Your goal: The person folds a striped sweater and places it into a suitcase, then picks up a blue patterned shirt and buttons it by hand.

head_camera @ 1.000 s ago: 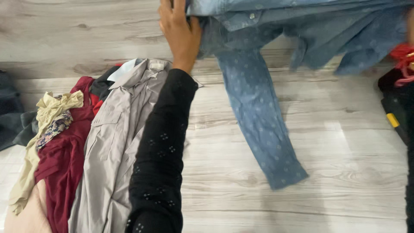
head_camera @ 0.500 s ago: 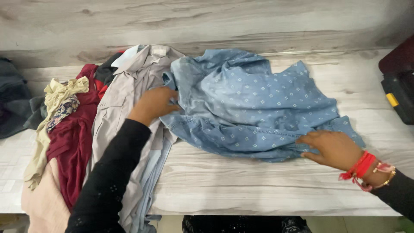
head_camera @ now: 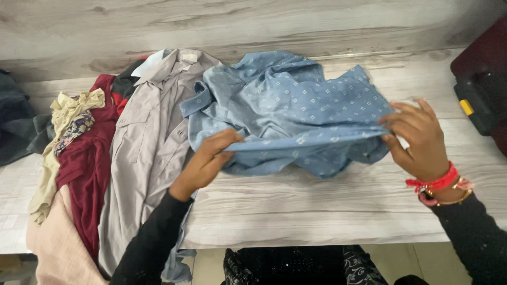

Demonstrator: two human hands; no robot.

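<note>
I see the blue dotted shirt stretched sideways just right of the grey shirt, its near hem pinched by my left hand and right hand, one at each end.

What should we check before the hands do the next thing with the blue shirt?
1. Left hand pinches the blue shirt edge: ok.
2. Right hand pinches the other end: ok.
3. Edge between the hands pulled straight: ok.
4. Rest of the shirt smooth: not ok, it is bunched.
5. Shirt clear of the grey shirt: not ok, a cuff lies on it.
6. Bare table in front: ok.
</note>
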